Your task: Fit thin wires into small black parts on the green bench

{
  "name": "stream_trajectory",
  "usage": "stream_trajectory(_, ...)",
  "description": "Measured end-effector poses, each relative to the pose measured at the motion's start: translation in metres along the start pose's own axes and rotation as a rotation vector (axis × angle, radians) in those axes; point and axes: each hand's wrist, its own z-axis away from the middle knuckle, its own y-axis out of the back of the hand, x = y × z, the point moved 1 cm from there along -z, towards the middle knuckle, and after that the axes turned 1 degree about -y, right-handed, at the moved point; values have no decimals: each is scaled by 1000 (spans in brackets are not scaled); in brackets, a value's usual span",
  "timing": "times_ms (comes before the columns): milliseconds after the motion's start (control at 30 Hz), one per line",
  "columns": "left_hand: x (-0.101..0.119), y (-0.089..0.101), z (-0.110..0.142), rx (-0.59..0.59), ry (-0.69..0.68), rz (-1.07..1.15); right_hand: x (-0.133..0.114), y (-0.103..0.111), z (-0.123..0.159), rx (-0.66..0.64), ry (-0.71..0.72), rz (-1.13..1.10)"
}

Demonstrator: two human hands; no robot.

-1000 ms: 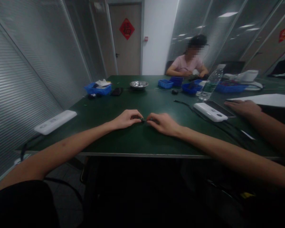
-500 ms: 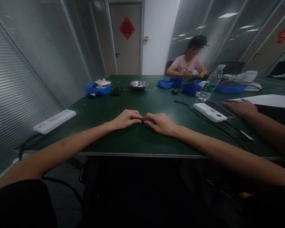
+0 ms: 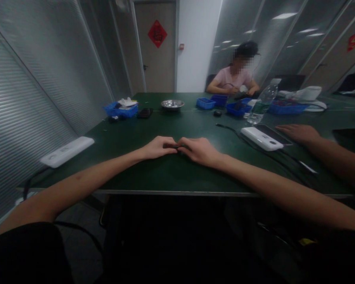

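Observation:
Over the middle of the green table (image 3: pixel 154 177), my left hand (image 3: pixel 159 147) and my right hand (image 3: pixel 198 151) meet at their fingertips. The thumb and fingers of each are pinched together. Between them is a small dark thing, mostly covered by the fingers, whose kind I cannot make out. My left hand pinches its left side and my right hand its right side. Both hands are low, close to the tabletop.
A white power bank (image 3: pixel 262 139) with a black cable lies at right, near another person's hand (image 3: pixel 298 133). Another white device (image 3: pixel 67 152) lies left. Farther back are a metal bowl (image 3: pixel 172 105), blue trays (image 3: pixel 206 103), a bottle (image 3: pixel 263 103) and a seated person (image 3: pixel 235 81).
My fingertips have come together, covering the small dark thing that showed between them before. At far right, the white sheet by the other person's hand has gone from its place.

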Motion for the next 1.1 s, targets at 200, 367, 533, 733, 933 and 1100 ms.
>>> stream_trajectory(200,-4,2,-1,-31,84,19,7,3,-1,24,-25,11)
stream_trajectory(367,-4,3,-2,-55,92,57,15,2,-1,34,-83,-30)
stream_trajectory(533,-7,3,-2,21,36,-101,16,5,1,-6,-82,-71)
stream_trajectory(733,-18,11,-2,74,79,-144,25,9,4,-22,-126,-68)
stream_trajectory(933,-68,71,17,248,348,-343,35,8,6,-51,-184,-49)
stream_trajectory(1100,-119,134,63,398,544,-670,32,11,6,-63,-170,-61)
